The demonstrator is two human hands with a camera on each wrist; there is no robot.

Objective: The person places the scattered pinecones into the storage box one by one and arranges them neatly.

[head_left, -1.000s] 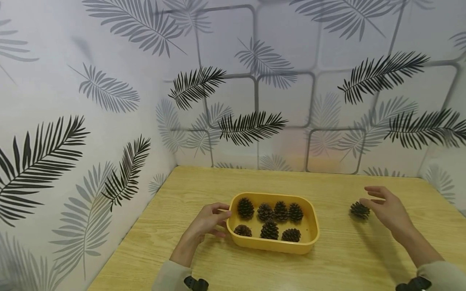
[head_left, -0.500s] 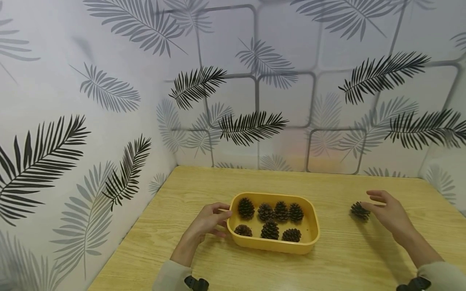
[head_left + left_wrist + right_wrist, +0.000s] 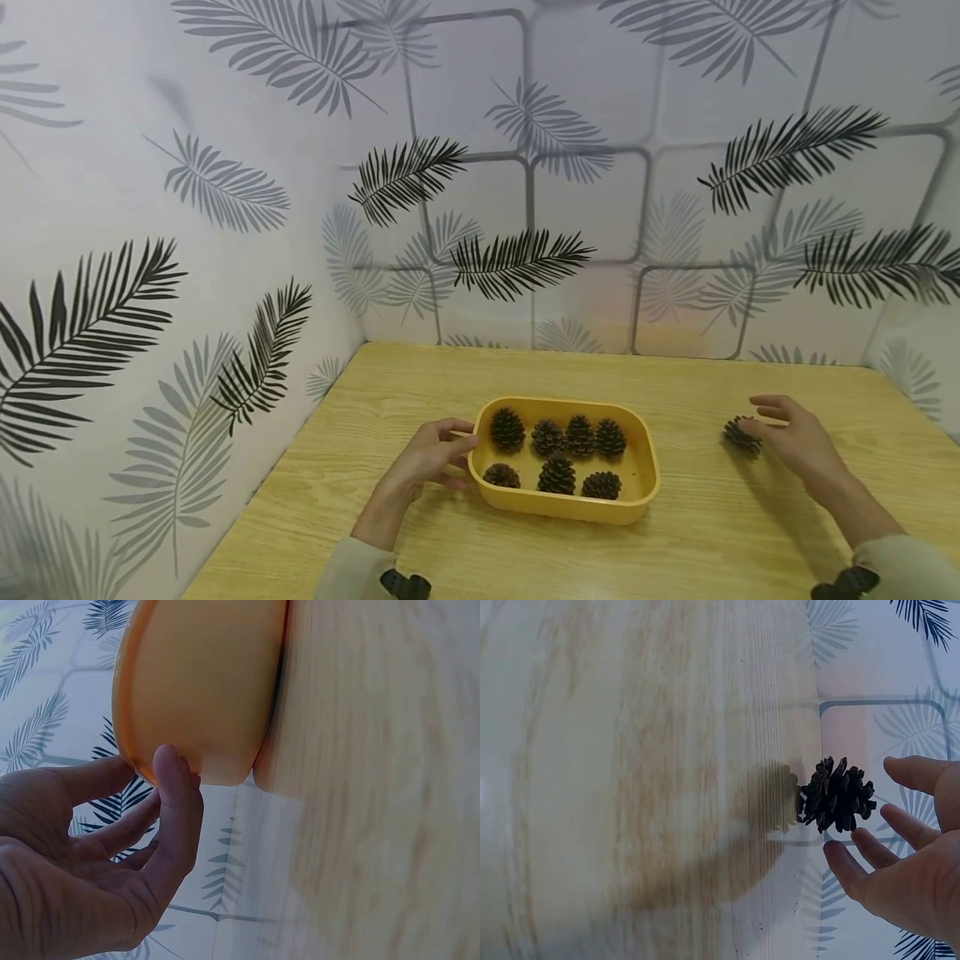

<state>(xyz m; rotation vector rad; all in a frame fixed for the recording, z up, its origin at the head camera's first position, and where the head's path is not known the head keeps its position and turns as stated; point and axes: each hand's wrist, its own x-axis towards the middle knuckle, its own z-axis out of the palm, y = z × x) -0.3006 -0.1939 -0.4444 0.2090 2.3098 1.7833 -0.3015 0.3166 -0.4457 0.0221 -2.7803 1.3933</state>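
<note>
In the head view a yellow plastic tray (image 3: pixel 558 502) with rounded corners holds several brown pine cones (image 3: pixel 557 475). My left hand (image 3: pixel 427 457) is at its left end, thumb at the rim and bent fingers against the outer wall, as the left wrist view also shows (image 3: pixel 97 862). To the right, a single pine cone (image 3: pixel 740 435) sits on the wooden table. My right hand (image 3: pixel 802 446) hovers beside it, thumb and fingers spread. In the right wrist view a gap shows between the fingertips and that pine cone (image 3: pixel 838 796).
The light wood-grain table (image 3: pixel 420 542) reaches back to a wall (image 3: pixel 585 208) with a leaf pattern. Another patterned wall (image 3: pixel 150 333) stands along the left side. Dark bands sit at both wrists, below light sleeves.
My right hand has come down slightly, its thumb now overlapping the lone pine cone more in the head view. The left hand, tray and cones have stayed put.
</note>
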